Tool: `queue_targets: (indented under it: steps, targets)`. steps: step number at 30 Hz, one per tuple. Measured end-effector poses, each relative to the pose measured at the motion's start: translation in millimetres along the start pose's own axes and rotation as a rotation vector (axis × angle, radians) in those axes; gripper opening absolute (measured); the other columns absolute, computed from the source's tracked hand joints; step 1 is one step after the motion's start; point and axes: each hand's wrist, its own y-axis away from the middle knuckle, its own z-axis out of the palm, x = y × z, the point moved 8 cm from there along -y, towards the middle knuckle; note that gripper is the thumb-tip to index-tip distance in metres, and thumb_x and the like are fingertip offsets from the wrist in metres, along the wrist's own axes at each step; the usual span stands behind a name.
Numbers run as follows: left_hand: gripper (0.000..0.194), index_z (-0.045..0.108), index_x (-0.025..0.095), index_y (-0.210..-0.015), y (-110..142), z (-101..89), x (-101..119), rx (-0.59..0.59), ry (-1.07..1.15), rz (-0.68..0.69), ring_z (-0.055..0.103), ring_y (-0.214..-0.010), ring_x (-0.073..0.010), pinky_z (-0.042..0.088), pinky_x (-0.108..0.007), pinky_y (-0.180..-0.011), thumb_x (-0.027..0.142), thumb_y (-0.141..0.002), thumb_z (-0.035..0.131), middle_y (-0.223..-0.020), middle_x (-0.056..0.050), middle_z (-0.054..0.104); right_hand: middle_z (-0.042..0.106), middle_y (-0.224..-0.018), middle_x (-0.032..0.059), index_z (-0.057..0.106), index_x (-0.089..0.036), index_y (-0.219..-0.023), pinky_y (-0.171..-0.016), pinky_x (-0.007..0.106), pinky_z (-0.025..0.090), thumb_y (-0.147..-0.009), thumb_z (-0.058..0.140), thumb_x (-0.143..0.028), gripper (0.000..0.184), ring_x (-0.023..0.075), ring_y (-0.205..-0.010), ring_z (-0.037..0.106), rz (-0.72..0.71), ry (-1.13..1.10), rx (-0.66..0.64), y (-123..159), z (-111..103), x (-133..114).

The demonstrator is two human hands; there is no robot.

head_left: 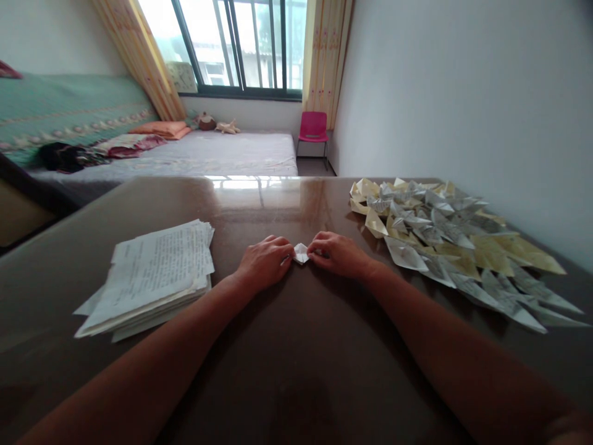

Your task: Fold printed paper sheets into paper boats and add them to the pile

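Observation:
Between my two hands, at the middle of the brown table [278, 346], is a small piece of folded white paper [301, 253]. My left hand [266, 259] pinches its left end with thumb and fingers. On the opposite side my right hand [340, 252] grips the right end, its fingers curled in. The fingers cover both ends, so only the pointed, creased centre shows. Left of my left hand lies a stack of printed paper sheets [152, 266], its edges uneven. Many folded paper boats [445, 228], white and yellowish, crowd together beyond my right hand.
A white wall [463, 93] runs along the right, close behind the boats. Past the table's far edge are a bed [241, 151] with clothes and pillows, a pink chair [314, 127], and a window [241, 49] with curtains. The glossy tabletop reflects the window light.

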Motion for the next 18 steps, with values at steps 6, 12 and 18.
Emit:
queue_targets:
  steps: [6,12,18]
  targets:
    - [0.021,0.066,0.025,-0.094,1,0.2,9,0.001,-0.1,0.024,0.057,-0.097,-0.0221,0.047,-0.03,-0.067,0.027,-0.087,0.047,-0.103,-0.004,0.066,0.062,-0.098,0.002,0.068,-0.025,-0.094,-0.069,0.025,0.039,-0.088,0.057,-0.039,0.019,0.0149,-0.088,0.057,0.065,0.018,0.074,-2,6,-3]
    - [0.028,0.069,0.025,-0.097,4,3.8,27,-0.001,-0.027,0.187,0.057,-0.098,-0.0203,0.048,-0.03,-0.076,0.03,-0.092,0.043,-0.105,-0.003,0.068,0.061,-0.101,0.0031,0.064,-0.025,-0.106,-0.075,0.026,0.042,-0.087,0.058,-0.039,0.025,0.0153,-0.092,0.056,0.12,-0.04,0.065,-3,12,3]
    - [0.023,0.069,0.025,-0.085,-1,11.6,8,0.065,0.117,0.092,0.058,-0.096,-0.0194,0.047,-0.031,-0.082,0.036,-0.09,0.049,-0.1,-0.002,0.066,0.059,-0.109,0.0088,0.064,-0.019,-0.101,-0.087,0.033,0.042,-0.082,0.064,-0.037,0.027,0.0202,-0.104,0.051,0.178,-0.048,0.113,-6,15,7]
